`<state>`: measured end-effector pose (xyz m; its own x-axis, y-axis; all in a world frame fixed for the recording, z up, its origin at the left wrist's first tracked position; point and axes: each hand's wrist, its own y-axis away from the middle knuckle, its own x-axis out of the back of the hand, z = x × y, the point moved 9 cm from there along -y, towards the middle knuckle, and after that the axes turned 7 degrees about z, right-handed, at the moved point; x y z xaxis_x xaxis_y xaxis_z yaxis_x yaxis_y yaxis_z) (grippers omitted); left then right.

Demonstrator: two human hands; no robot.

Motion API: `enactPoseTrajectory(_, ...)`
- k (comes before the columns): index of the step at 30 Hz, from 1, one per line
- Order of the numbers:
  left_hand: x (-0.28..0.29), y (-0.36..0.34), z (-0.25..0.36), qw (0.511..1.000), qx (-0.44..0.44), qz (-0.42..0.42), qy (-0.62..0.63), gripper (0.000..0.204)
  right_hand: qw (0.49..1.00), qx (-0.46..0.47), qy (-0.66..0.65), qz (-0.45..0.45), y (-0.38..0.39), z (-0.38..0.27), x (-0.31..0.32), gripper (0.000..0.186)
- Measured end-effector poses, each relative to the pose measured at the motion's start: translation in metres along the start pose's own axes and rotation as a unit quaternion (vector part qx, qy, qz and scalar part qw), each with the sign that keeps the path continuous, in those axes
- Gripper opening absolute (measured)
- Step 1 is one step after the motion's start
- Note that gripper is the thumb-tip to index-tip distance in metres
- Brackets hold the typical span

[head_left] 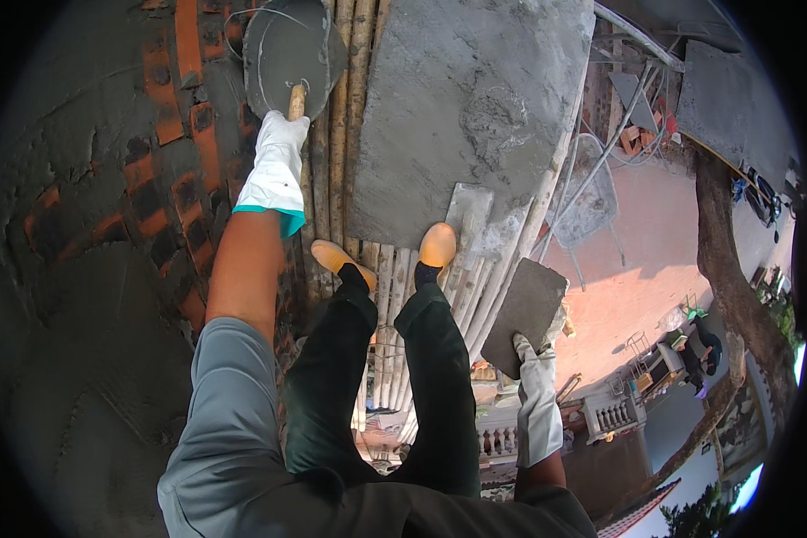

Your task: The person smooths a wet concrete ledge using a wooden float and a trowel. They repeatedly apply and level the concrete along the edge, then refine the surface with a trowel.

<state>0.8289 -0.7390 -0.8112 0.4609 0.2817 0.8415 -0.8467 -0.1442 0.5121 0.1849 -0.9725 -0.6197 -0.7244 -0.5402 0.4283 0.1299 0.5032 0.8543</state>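
Note:
My left hand (276, 161), in a white glove with a teal cuff, is closed around a short wooden handle (297, 101), which looks like a trowel's. Its metal end runs into a round bucket (338, 54) of wet grey mortar with a wire bail; any blade is hidden. Low on the right, my gloved right hand (538, 403) grips the near edge of a flat grey board (524, 309), its thumb lying on top. The board hangs beyond the poles, above the ground below.
I stand on bamboo poles (388, 323) beside a large mortar-smeared panel (466, 99) with a flat metal plate (469, 211) on it. Left, grey mortar partly covers a brick wall (204, 148). Far below are a wheelbarrow (587, 202), a tree trunk (726, 242) and a person (710, 348).

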Motion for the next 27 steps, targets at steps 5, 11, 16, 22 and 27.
enactPoseTrajectory(5, 0.006, 0.006, 0.042, 0.962, 0.032, -0.212, 0.17, 0.038, 0.998, 0.032, 0.058, 0.018, -0.024, -0.018, -0.016, 0.036)
enactPoseTrajectory(11, 0.068, 0.107, 0.011, 0.971, 0.093, -0.146, 0.166, 0.025, 0.998, 0.053, -0.016, -0.012, -0.075, -0.046, -0.044, 0.04)
enactPoseTrajectory(16, 0.065, 0.215, -0.068, 0.943, 0.07, -0.031, 0.323, 0.029, 0.99, 0.104, 0.075, 0.059, -0.14, -0.079, -0.052, 0.046)
enactPoseTrajectory(22, -0.036, 0.241, -0.059, 0.99, -0.075, -0.085, 0.084, 0.037, 0.969, 0.103, 0.193, 0.113, -0.196, -0.123, -0.08, 0.048)
enactPoseTrajectory(27, -0.125, 0.202, 0.006, 0.964, -0.209, -0.162, -0.005, 0.036, 0.951, 0.082, 0.239, 0.178, -0.232, -0.139, -0.112, 0.052)
